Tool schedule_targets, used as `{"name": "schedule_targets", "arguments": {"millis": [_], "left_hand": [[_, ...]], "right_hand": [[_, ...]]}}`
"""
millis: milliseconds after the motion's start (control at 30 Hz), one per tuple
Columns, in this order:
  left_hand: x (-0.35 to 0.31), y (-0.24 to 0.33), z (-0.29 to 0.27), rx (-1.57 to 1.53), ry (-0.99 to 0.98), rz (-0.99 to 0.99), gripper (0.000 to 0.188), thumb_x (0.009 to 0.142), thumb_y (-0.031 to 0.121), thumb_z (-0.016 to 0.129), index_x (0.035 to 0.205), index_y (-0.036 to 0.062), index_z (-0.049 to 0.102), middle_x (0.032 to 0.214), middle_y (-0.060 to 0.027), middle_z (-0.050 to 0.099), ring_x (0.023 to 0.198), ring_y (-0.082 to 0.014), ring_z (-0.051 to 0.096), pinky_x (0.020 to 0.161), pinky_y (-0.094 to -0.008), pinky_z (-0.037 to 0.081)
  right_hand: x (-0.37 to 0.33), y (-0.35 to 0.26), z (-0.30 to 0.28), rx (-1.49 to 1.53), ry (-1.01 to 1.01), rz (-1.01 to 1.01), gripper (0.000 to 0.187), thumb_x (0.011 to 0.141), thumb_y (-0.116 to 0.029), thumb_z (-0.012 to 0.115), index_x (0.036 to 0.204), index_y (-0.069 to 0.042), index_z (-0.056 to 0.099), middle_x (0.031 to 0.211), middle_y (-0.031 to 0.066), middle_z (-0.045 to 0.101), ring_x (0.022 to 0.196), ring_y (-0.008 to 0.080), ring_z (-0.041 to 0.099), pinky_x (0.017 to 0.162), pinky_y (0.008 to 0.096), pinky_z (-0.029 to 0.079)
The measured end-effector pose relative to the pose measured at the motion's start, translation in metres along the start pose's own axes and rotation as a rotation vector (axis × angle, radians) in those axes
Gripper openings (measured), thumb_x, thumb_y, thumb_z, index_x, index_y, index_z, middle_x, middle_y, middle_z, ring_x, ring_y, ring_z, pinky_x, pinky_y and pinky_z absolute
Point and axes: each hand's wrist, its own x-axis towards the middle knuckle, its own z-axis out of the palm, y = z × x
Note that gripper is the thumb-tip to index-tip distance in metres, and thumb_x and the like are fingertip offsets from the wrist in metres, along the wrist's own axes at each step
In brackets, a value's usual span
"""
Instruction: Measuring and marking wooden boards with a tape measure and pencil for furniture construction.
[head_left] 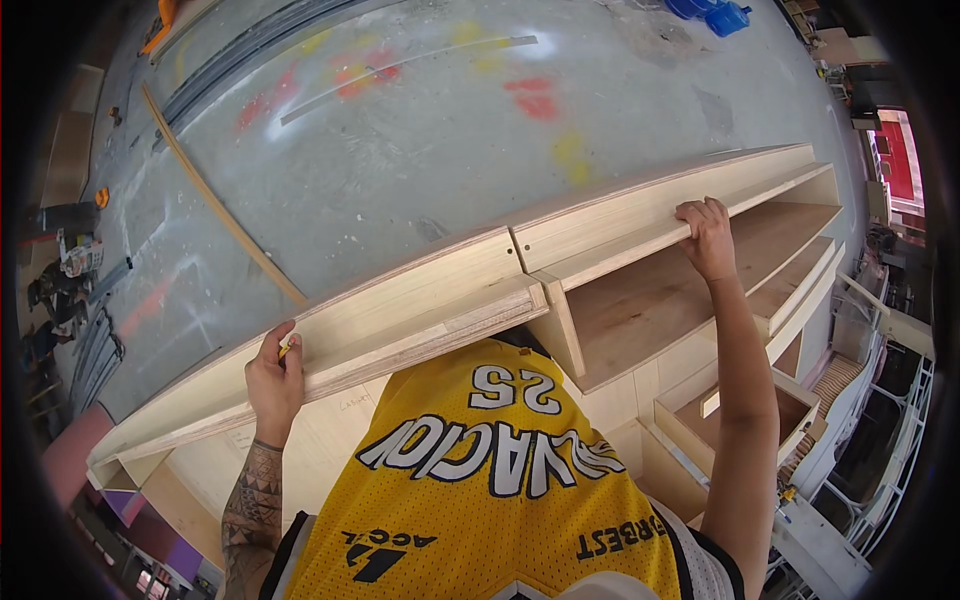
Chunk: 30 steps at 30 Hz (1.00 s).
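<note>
My left hand is closed at the near edge of a long pale wooden trough-shaped frame. Between its thumb and fingers shows a bit of a thin yellow stick, looking like a pencil; most of it is hidden. To the right, a second wooden cabinet section stands end to end with the first, with a narrow gap between them. My right hand has its fingers curled over the top edge of this section's long rail. Below that rail lies an open compartment with a brown panel.
Near my right forearm is an open wooden drawer. A long wooden strip and grey metal lengths lie on the concrete floor. Blue containers stand far right; a white metal frame is at the right.
</note>
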Motion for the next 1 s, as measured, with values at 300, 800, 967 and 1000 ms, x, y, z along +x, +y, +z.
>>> {"name": "schedule_targets", "arguments": {"millis": [300,800,967,1000], "left_hand": [[0.009,0.005,-0.002,0.06,-0.107,-0.063,0.035,0.111,0.032,0.066,0.125,0.0042,0.083,0.075,-0.011,0.079,0.07,-0.0207,0.078,0.074,-0.0371,0.061],[0.018,0.003,-0.003,0.037,-0.219,-0.057,0.039,0.111,0.028,0.06,0.092,-0.0035,0.074,0.078,-0.0158,0.08,0.068,-0.0255,0.076,0.073,-0.0378,0.058],[0.017,-0.004,0.001,0.014,-0.183,-0.061,0.039,0.111,0.028,0.061,0.091,-0.0038,0.072,0.074,-0.0146,0.076,0.066,-0.0229,0.073,0.071,-0.0374,0.057],[0.016,-0.004,0.001,0.018,-0.185,-0.049,0.039,0.111,0.028,0.061,0.091,-0.0038,0.072,0.074,-0.0146,0.076,0.066,-0.0229,0.073,0.071,-0.0374,0.057]], "right_hand": [[-0.004,0.008,0.005,-0.011,-0.001,-0.034,0.051,0.064,0.001,0.087,0.109,-0.01,0.068,0.116,0.0064,0.076,0.115,0.034,0.068,0.12,0.0543,0.048],[-0.003,0.013,0.008,-0.012,0.004,-0.057,0.049,0.064,0.003,0.083,0.109,-0.01,0.067,0.118,0.0058,0.075,0.114,0.0341,0.068,0.117,0.0533,0.05],[-0.001,0.006,0.001,0.0,0.043,-0.065,0.047,0.064,0.002,0.083,0.106,-0.01,0.066,0.115,0.0059,0.074,0.11,0.0346,0.067,0.114,0.0517,0.05],[-0.002,0.005,0.0,0.006,0.014,-0.046,0.046,0.066,0.002,0.082,0.106,-0.01,0.066,0.115,0.0061,0.075,0.112,0.035,0.068,0.115,0.0523,0.05]]}}
